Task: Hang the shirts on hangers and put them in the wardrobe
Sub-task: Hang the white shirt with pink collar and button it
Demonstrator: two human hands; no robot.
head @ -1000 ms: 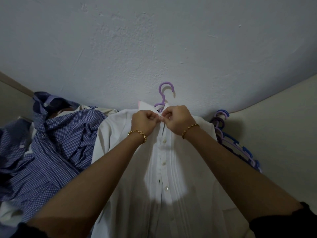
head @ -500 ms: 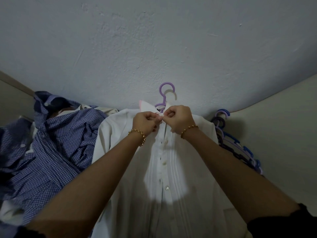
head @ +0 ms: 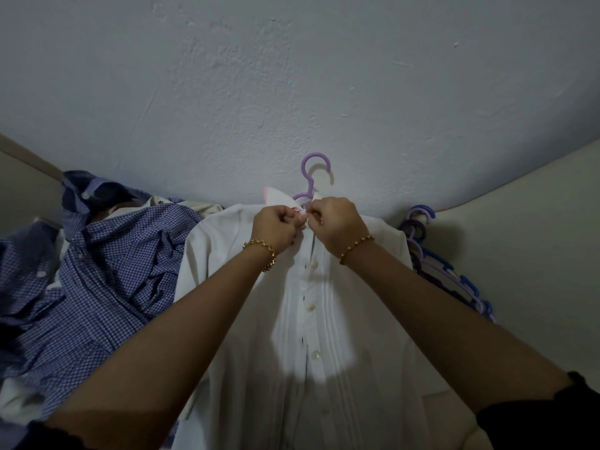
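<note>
A white pleated shirt (head: pixel 324 336) lies flat in front of me with a purple hanger (head: pixel 314 177) inside it; only the hanger's hook shows above the collar. My left hand (head: pixel 276 227) and my right hand (head: pixel 334 222) meet at the top of the shirt's button line, each pinching the cloth just under the collar. The button between the fingertips is hidden by the fingers. A blue checked shirt (head: pixel 97 287) lies crumpled to the left of the white one.
A bunch of purple and blue hangers (head: pixel 438 267) lies to the right of the white shirt on the cream surface (head: pixel 519 254). A pale wall (head: pixel 292 76) rises right behind the hanger hook. More white cloth peeks out under the checked shirt.
Both hands stay at the collar with only small finger shifts. The shirts and hangers lie as before.
</note>
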